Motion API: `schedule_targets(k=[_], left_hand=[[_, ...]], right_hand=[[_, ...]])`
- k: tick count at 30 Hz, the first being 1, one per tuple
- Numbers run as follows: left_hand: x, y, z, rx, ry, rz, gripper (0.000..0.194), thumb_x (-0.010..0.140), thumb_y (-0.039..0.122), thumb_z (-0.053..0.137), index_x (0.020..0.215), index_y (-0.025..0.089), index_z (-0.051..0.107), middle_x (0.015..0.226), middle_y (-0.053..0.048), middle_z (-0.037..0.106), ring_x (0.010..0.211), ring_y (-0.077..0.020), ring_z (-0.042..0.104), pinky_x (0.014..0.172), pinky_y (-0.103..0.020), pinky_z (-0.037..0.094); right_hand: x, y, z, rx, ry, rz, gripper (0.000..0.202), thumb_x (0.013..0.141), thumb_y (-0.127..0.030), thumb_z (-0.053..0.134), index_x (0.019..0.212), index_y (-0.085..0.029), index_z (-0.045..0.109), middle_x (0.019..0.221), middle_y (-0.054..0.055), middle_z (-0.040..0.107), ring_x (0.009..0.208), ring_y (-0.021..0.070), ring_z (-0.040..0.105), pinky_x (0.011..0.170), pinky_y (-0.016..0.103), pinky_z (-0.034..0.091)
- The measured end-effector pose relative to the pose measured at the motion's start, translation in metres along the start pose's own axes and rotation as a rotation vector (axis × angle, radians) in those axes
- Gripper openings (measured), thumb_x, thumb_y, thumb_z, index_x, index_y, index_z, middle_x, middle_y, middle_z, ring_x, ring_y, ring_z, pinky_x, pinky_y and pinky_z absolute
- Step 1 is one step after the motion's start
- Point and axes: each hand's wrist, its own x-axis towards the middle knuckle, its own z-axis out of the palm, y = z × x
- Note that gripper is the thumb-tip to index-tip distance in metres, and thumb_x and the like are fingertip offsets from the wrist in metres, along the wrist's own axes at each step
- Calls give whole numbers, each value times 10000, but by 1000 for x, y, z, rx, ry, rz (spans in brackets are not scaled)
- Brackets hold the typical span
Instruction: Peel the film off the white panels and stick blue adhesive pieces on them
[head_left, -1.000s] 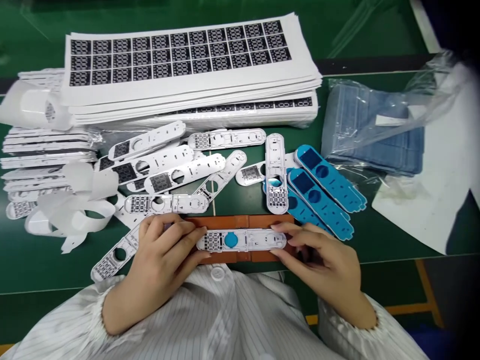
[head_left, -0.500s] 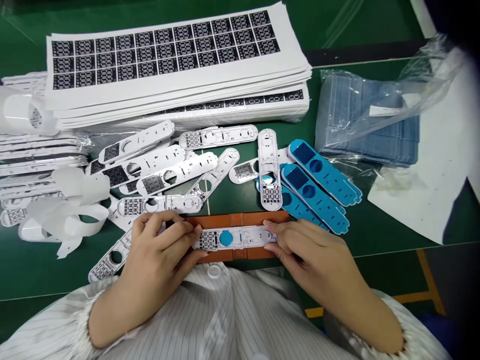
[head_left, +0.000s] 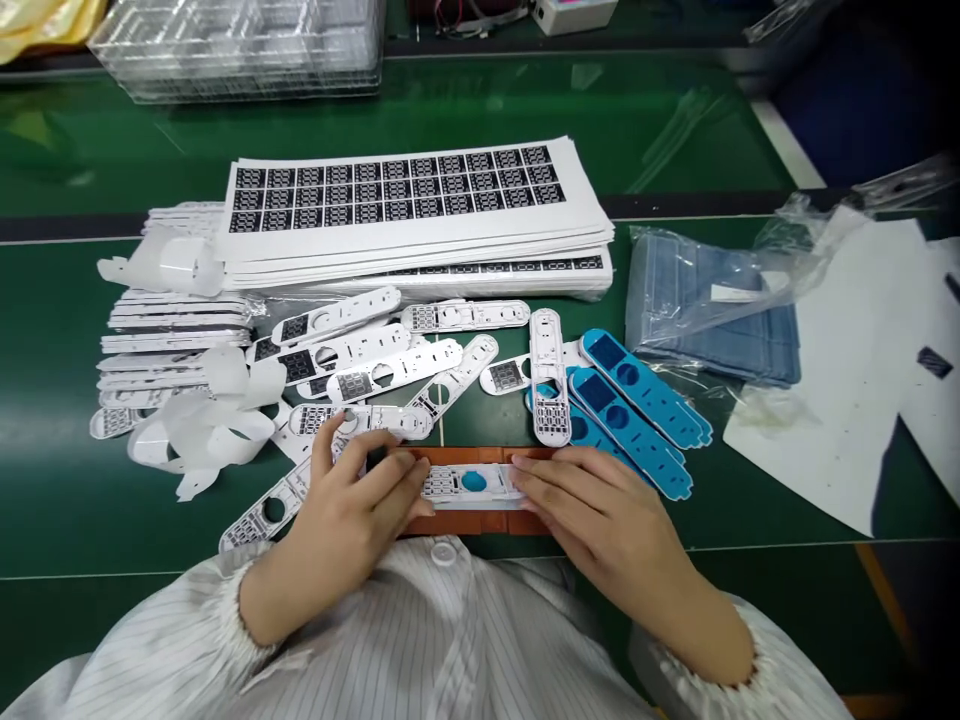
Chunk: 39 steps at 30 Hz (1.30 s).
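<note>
A long white plastic panel (head_left: 495, 484) lies in the brown fixture (head_left: 484, 523) at the table's front edge. Segment-shaped slots fill its left part, and blue shows through its round hole. My left hand (head_left: 349, 520) is closed on the panel's left end, thumb at the near side and fingertips at the far side, with one finger raised. Over the right end, my right hand (head_left: 611, 525) presses with its fingers close together and covers that end; its thumb is mostly hidden. Just beyond the fixture lie a slotted white panel (head_left: 550, 400) and several blue panels (head_left: 626, 415).
More white panels (head_left: 375, 372) lie loosely behind my left hand. Stacked printed sheets (head_left: 420, 245) stand behind them. Curled film strips (head_left: 202, 425) are at the left. A bagged blue-grey stack (head_left: 712, 310) and white paper (head_left: 832, 440) lie right; clear trays (head_left: 240, 60) stand far back.
My right hand has shifted from pinching the panel's right tip to lying further left over it. My left hand stays at the left end. The view has tilted up, showing more of the back.
</note>
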Motion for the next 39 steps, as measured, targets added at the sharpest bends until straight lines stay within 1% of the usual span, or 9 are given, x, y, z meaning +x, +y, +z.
schedule_targets(k=[3,6,8,10,13,16,20,25,39], left_hand=[[1,-2,-3,-70,-1,-77,345,932,375,423,1160,166,574,1009,-94,662,1038,-272,514,1024,-605,243],[0,-4,-6,-55,9,-111,306,907,300,488,1168,164,572,1026,-101,647,1045,-279,511,1024,-613,234],[-2,-3,-7,-52,9,-143,253,884,216,521,1122,177,596,1019,-81,655,1052,-276,511,1032,-620,213],[-6,-2,-6,-70,4,-170,237,880,213,529,1103,186,605,1014,-67,664,1071,-281,506,1039,-638,186],[-11,-1,-5,-84,-23,-196,283,866,312,569,1124,199,597,1033,-61,671,1109,-302,491,1046,-662,149],[-16,-2,-3,-55,-41,-204,377,833,415,599,1147,206,587,1063,-68,670,1134,-323,477,1052,-671,120],[-19,-4,-3,-20,-48,-234,382,842,412,585,1164,205,578,1071,-71,668,1129,-325,481,1053,-662,118],[-20,-3,-5,-55,-72,-259,394,862,393,561,1203,195,543,1099,-50,665,1153,-313,464,1070,-641,93],[-24,-5,-2,-96,-68,-267,484,859,395,570,1272,168,463,1093,-53,666,1160,-303,444,1074,-627,86]], right_hand=[[-8,9,-11,-119,176,148,181,861,-67,539,941,-205,624,827,25,682,749,187,605,638,318,510],[-20,33,-28,-248,394,481,162,894,-138,518,946,-236,637,765,33,647,662,190,606,570,321,477],[-24,50,-38,-322,406,689,164,916,-209,494,949,-239,651,736,59,637,675,234,618,578,362,474],[-22,60,-44,-388,304,770,180,920,-277,486,955,-233,657,798,101,642,807,316,631,705,451,479],[-9,54,-41,-491,238,680,220,903,-277,517,1078,-192,619,1090,187,584,1082,422,529,919,584,362],[12,20,-21,-366,341,399,203,856,-196,593,1059,-191,603,1042,145,598,964,319,580,828,482,452],[40,-28,23,135,-58,87,124,892,-148,514,947,-178,621,911,54,633,804,185,557,677,335,472],[54,-42,54,112,-118,45,121,878,-126,537,891,-143,656,813,44,627,732,181,506,595,320,411],[63,-38,51,50,-193,-9,105,834,-111,580,821,-186,652,777,24,599,683,180,428,539,300,339]])
